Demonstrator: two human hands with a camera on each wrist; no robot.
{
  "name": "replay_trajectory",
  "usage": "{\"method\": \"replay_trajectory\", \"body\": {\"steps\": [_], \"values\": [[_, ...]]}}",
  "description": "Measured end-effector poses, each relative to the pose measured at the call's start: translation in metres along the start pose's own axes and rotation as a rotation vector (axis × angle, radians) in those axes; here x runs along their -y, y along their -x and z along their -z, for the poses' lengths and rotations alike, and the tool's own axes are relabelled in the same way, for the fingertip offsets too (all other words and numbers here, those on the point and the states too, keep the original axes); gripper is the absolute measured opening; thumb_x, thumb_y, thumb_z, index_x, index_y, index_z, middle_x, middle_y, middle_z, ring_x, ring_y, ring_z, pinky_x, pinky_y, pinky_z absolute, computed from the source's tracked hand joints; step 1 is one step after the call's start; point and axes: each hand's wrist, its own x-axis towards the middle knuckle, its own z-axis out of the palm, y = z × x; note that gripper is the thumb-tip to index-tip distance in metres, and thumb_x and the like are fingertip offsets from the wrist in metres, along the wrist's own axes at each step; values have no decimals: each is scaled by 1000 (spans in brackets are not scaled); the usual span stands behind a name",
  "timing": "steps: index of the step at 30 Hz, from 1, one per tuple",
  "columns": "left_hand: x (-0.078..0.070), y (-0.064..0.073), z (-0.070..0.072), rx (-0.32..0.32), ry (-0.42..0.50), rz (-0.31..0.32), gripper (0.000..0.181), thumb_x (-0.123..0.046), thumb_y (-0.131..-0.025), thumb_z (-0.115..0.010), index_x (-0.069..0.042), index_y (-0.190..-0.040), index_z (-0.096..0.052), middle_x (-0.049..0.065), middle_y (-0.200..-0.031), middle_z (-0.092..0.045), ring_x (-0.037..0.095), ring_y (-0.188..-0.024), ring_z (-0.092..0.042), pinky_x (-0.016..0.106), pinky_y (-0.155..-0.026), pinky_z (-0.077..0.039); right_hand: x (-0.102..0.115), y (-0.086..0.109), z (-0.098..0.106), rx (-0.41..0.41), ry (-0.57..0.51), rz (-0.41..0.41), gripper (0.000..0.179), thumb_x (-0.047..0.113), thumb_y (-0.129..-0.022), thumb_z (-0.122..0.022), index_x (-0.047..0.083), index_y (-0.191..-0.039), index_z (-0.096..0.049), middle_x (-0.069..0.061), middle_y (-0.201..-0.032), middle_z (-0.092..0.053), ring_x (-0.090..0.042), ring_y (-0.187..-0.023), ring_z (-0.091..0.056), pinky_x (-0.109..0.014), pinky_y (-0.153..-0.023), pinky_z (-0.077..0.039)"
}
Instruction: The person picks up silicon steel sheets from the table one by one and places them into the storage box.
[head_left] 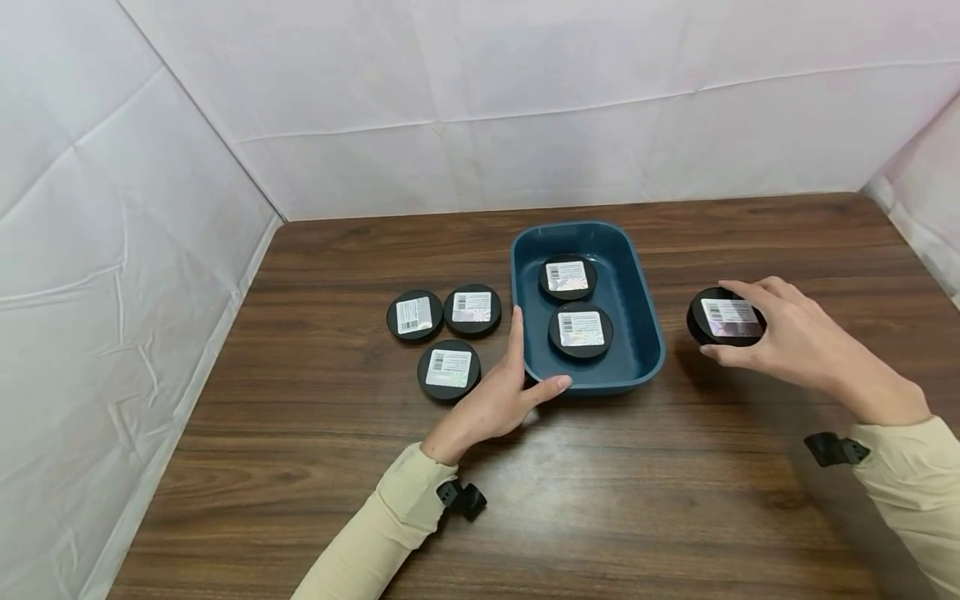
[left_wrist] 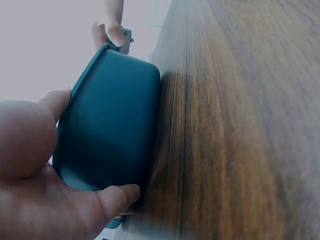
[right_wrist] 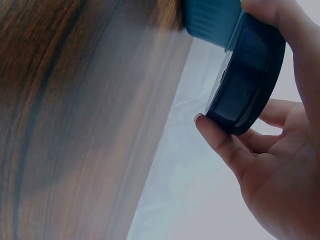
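- Three black discs [head_left: 472, 310] lie on the counter [head_left: 330, 367] toward the blue tray's [head_left: 628, 321] nine o'clock.
- Left hand [head_left: 495, 396], spread and unclenched, touches the tray at its seven o'clock corner.
- Tray: long axis nearly twelve-to-six; two inner discs [head_left: 581, 330] inside, bare floor toward three o'clock.
- Right hand [head_left: 802, 337] pinches the last disc [head_left: 726, 317] above the counter; from this nearer grip, the tray lies at nine o'clock, apart.
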Motion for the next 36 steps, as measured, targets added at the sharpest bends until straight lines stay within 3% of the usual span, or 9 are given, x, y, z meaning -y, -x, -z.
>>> {"method": "replay_trajectory", "body": {"steps": [27,36], "values": [[0,0,-1,-3,1,1,107,-49,-99,-59,-33,-153,31,-1,-170,7,20,-156,-14,44,-125,-22,13,-11,-1,-46,5,32,86,42,-73,-87,1,-140,-51,-27,-115,-54,-46,-98,-57,-59,-78,-47],[1,-1,-1,-9,10,-14,106,-47,-99,-60,-32,-153,31,-1,-170,8,18,-156,-13,44,-125,-22,21,-16,0,-26,1,2,87,47,-75,-85,5,-142,-50,-26,-118,-52,-46,-100,-57,-59,-80,-45]]}}
